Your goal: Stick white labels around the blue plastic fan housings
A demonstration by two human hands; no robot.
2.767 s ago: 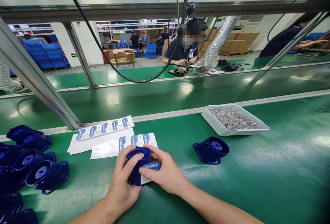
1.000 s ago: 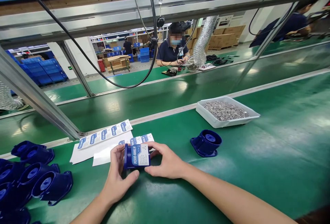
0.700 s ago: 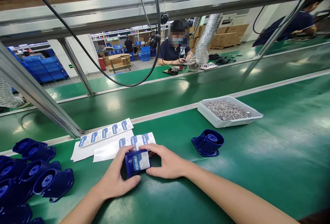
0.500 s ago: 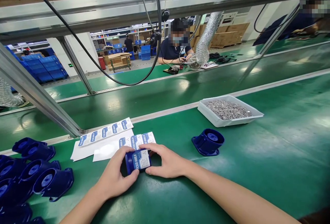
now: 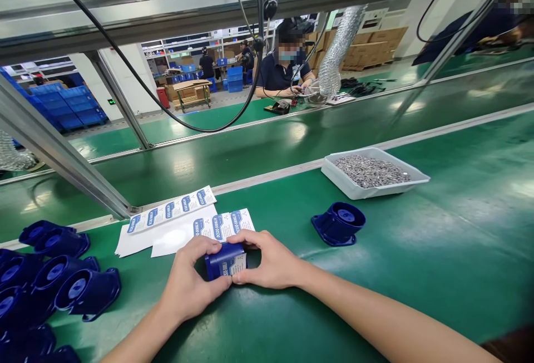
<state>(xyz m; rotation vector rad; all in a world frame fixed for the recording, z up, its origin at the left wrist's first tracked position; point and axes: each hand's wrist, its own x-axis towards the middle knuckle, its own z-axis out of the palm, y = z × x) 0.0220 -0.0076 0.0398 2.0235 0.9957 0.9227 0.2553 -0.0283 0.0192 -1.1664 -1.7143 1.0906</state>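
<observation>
Both my hands grip a dark blue plastic housing (image 5: 226,261) that carries a white and blue label, low over the green bench (image 5: 417,251). My left hand (image 5: 189,285) wraps its left side, thumb under the label. My right hand (image 5: 267,260) closes on its right side and top. Just behind lie white sheets of blue labels (image 5: 183,224). Another blue housing (image 5: 339,222) sits alone to the right.
Several blue housings (image 5: 50,279) are heaped at the left edge. A white tray of small metal parts (image 5: 373,172) stands at the back right. A slanted metal post (image 5: 62,157) and hanging black cables (image 5: 200,123) cross ahead. Other people work beyond the conveyor belt (image 5: 271,146).
The housing was held upright with its label facing me, then tipped forward and lowered toward the bench. Both hands stayed on it and closed more over its top.
</observation>
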